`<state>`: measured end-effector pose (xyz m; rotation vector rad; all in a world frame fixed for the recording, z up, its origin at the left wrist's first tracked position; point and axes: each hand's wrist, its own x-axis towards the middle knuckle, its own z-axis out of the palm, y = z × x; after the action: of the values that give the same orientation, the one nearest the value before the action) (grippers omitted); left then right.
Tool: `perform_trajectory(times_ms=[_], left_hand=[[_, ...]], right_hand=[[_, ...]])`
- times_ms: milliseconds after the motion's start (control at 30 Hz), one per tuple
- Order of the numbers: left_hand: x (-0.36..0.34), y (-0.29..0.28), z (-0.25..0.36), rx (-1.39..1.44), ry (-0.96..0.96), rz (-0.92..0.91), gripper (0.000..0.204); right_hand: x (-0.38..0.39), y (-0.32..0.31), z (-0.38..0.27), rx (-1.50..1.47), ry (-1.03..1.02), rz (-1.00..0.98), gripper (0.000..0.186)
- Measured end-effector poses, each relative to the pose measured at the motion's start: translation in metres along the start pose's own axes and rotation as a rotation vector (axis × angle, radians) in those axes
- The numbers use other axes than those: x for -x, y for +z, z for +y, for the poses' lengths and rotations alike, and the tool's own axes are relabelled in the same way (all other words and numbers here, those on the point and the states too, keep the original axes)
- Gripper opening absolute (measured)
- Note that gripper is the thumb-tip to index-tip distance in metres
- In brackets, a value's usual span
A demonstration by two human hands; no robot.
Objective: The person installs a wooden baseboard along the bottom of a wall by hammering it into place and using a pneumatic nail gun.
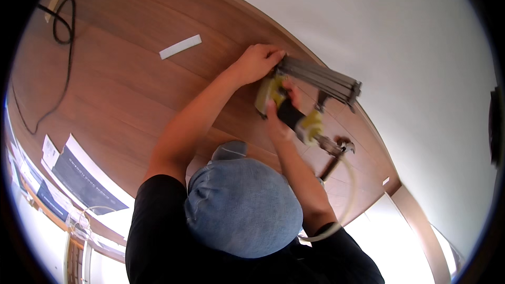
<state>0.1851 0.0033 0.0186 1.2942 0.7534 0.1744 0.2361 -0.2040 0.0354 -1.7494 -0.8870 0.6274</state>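
A yellow and black nail gun (273,92) is held against a brown wood panel (131,84), close to where it meets a white surface. My right hand (278,121) grips its black handle. My left hand (258,62) is curled over the front end of its long grey magazine (321,79), pressing on the panel. A pale air hose (348,189) hangs from the tool's rear fitting. Both arms rise from the lower edge past a blue cap (242,208) and a black shirt.
A white strip (180,46) is stuck on the panel left of my hands. A black cable (64,26) loops at the upper left. Dark printed sheets (84,179) lie at the lower left. The white surface (410,47) fills the right side.
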Motion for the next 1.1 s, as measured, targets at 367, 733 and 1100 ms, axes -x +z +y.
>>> perform_trajectory(times_ms=[367,733,1100], left_hand=[[0.116,-0.161,-0.004,-1.216,0.011,0.553,0.039],[-0.026,-0.25,-0.084,-1.183,0.232,0.453,0.032],[-0.039,-0.012,0.138,-0.419,0.348,0.095,0.03]], right_hand=[[0.141,-0.142,-0.058,0.022,0.268,-0.002,0.059],[0.15,-0.159,-0.034,0.412,0.099,0.39,0.056],[0.2,-0.228,0.006,0.58,0.027,0.38,0.058]])
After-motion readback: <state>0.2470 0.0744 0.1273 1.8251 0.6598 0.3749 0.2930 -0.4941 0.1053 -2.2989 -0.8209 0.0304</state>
